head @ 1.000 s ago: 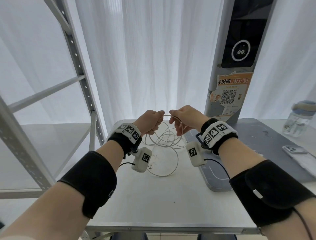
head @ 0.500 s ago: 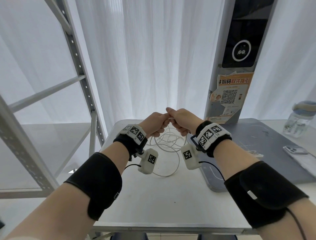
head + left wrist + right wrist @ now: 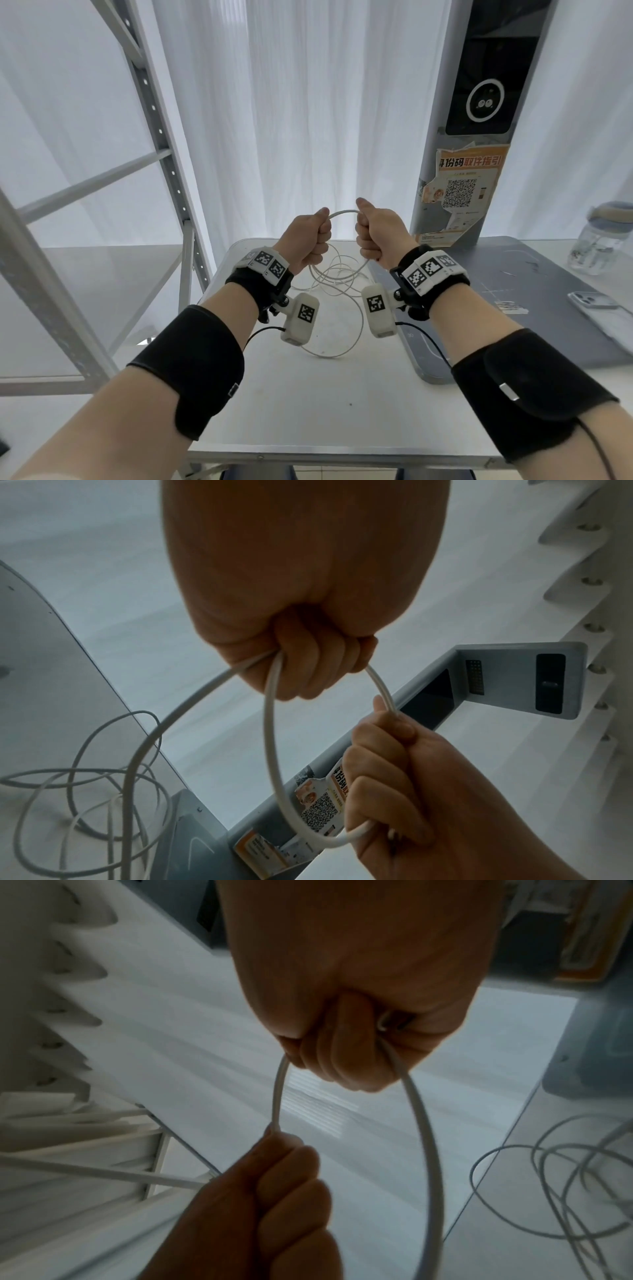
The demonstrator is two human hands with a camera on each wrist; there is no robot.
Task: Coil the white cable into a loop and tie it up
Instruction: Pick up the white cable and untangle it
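Overhead, the left hand (image 3: 308,236) and right hand (image 3: 380,236), both fisted on the white cable (image 3: 342,213), hold a short arc running left-right above the table (image 3: 308,411); slack loops lie below. Both wrist views show fingers (image 3: 308,669) wrapped round it.

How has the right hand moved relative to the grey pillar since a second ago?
Yes. The right hand has risen and drawn away from the left hand, edging towards the grey pillar.

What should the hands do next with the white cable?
Probably the right hand should bring its stretch of the thin white cable over to the left hand, adding another turn. Both hands grip it with a short arc between them, and most of it lies loose on the white table.
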